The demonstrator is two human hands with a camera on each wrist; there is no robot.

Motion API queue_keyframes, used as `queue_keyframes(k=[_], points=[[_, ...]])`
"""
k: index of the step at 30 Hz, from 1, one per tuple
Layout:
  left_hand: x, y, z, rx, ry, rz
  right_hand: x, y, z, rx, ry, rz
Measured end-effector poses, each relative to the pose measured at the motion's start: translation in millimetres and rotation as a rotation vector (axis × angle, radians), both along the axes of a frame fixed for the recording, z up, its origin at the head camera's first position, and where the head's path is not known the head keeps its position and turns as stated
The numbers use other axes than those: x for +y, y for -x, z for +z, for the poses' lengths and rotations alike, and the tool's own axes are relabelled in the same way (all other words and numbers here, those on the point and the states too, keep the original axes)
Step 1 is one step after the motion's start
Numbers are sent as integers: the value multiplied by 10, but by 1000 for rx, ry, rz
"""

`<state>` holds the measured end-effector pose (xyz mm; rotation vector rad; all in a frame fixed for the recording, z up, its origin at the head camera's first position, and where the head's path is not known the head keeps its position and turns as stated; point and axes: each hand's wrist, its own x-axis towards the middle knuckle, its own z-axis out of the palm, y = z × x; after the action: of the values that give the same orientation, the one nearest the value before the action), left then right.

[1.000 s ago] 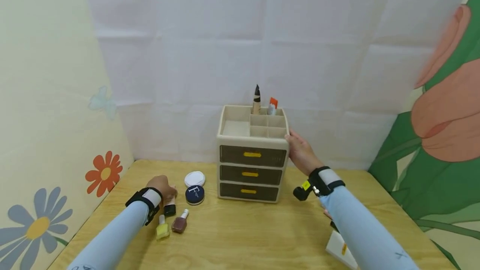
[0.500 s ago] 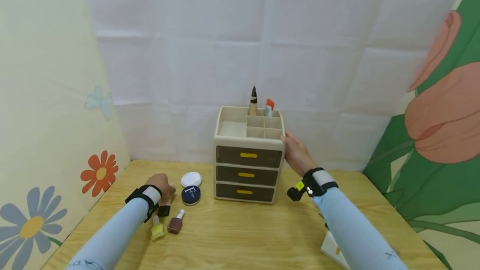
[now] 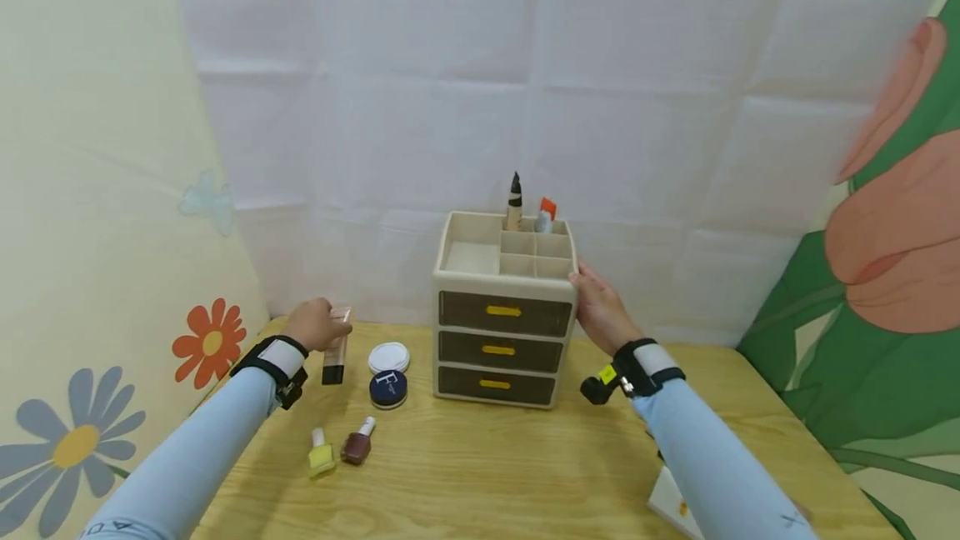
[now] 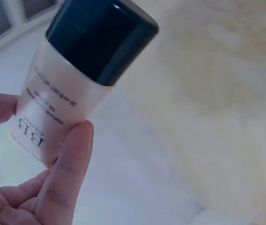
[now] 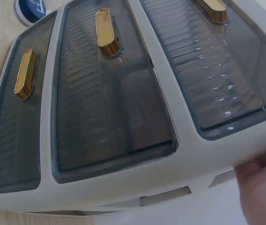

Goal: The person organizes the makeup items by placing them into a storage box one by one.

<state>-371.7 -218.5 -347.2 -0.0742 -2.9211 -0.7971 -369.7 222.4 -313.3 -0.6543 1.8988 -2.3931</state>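
the left hand [image 3: 313,325] holds a tube [image 3: 335,346] up off the surface [image 3: 480,457]. its thumb and fingers [image 4: 70,164] pinch the pale body, and the black cap [image 4: 98,35] points down and away. the tube says "bb" on its side. the right hand [image 3: 596,307] rests on the right side of the drawer box [image 3: 502,332], near the top corner, with its fingers fairly straight. the box has three dark drawers with gold handles [image 5: 106,40]. a white round lid [image 3: 388,357] and a blue compact [image 3: 388,387] sit just left of the box. a yellow bottle [image 3: 321,452] and a brown bottle [image 3: 357,445] lie closer to the person, side by side.
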Motion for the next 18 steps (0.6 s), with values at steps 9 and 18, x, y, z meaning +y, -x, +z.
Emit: queue_keyframes(k=[9, 18], points=[[64, -215, 822, 122, -96, -133, 20, 0, 19, 1, -16, 14], [455, -313, 1567, 195, -202, -222, 53, 26, 37, 8, -17, 27]])
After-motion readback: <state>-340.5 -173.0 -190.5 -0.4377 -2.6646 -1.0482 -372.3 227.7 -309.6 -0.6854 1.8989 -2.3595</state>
